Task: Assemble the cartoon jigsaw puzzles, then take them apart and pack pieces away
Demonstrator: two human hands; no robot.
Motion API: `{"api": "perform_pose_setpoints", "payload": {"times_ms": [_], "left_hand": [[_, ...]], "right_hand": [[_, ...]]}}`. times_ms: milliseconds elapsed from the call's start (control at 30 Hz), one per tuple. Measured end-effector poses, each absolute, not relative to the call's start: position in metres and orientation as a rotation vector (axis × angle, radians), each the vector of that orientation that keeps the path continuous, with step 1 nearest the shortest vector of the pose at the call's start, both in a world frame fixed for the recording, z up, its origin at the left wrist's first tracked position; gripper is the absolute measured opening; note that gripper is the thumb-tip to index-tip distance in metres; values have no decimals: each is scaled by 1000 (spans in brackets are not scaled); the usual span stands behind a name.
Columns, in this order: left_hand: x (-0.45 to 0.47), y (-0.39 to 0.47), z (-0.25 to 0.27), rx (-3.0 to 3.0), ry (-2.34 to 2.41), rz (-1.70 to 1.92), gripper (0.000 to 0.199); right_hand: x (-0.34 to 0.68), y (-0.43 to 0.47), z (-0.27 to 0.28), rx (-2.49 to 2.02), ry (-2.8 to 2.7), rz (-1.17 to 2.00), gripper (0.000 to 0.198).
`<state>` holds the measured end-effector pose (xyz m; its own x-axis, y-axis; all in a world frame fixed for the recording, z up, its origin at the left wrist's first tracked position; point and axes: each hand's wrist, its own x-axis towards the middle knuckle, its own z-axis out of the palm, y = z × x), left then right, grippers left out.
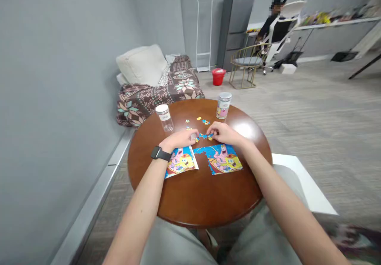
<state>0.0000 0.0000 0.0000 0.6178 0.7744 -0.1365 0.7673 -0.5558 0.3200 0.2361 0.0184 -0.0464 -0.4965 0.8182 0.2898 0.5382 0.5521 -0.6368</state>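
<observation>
Can't really tell if the left hand (185, 138) or the right hand (222, 132) has a grip on anything, since they cover some of the loose puzzle pieces (203, 136), and those are too tiny to make out anyway. Part of the printed sheet (182, 162) is hidden behind the left wrist (162, 153). The jar label (164, 117) is unreadable, the back-wall clutter (324, 18) is mush, and both forearms (139, 213) run off the bottom edge.

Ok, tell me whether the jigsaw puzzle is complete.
No, loose jigsaw pieces lie on the table beyond the partly assembled puzzle.
</observation>
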Motion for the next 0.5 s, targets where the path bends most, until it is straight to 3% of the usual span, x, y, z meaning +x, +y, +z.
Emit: {"api": "perform_pose_setpoints", "payload": {"times_ms": [500], "left_hand": [[5,-5,8,2464,1257,17,30]], "right_hand": [[234,18,-44,-1174,-2269,660,17]]}}
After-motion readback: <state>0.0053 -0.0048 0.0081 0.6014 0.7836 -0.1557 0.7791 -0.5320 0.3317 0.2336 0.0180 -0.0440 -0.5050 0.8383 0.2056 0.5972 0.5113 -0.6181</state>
